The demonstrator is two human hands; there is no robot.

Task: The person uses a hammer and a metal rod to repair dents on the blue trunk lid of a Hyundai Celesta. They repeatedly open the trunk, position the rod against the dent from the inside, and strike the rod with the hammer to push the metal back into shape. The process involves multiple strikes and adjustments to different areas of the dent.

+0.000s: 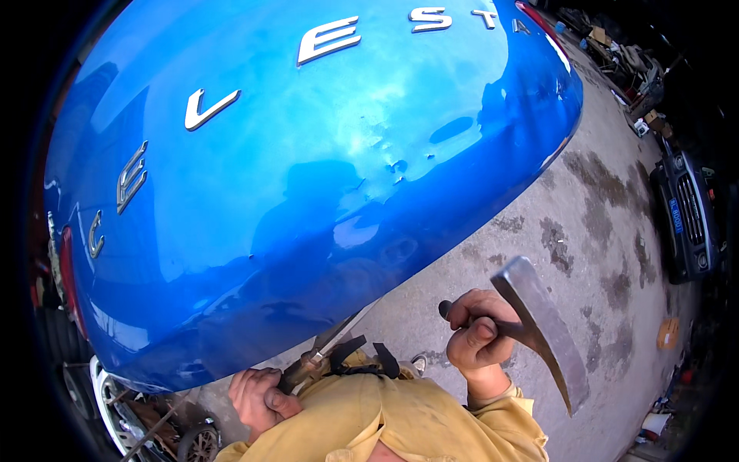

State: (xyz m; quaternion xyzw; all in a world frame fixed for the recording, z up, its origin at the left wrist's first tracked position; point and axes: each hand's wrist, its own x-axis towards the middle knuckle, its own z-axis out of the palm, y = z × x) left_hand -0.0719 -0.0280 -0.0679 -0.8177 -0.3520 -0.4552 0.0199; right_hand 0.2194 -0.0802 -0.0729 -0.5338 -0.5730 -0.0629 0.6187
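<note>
A blue car's rear panel [308, 208] with raised chrome letters fills the upper view. Dents and small chips mark it right of the middle, and its lower part looks uneven. My right hand [481, 331] is closed round the handle of a hammer [539, 327], whose grey steel head has one blunt end and one long tapering end. The hammer is apart from the car. Below the panel's near edge, my left hand [262, 400] grips a flat metal bar [339, 333] by its dark handle. The bar's far end runs up to the panel's lower edge, where the contact is hidden.
Stained concrete floor [500, 246] stretches to the right. A dark vehicle front [685, 212] stands at the far right, with a heap of parts and boxes [623, 65] beyond it. At lower left lie a wheel [200, 445] and a white curved car part [102, 404].
</note>
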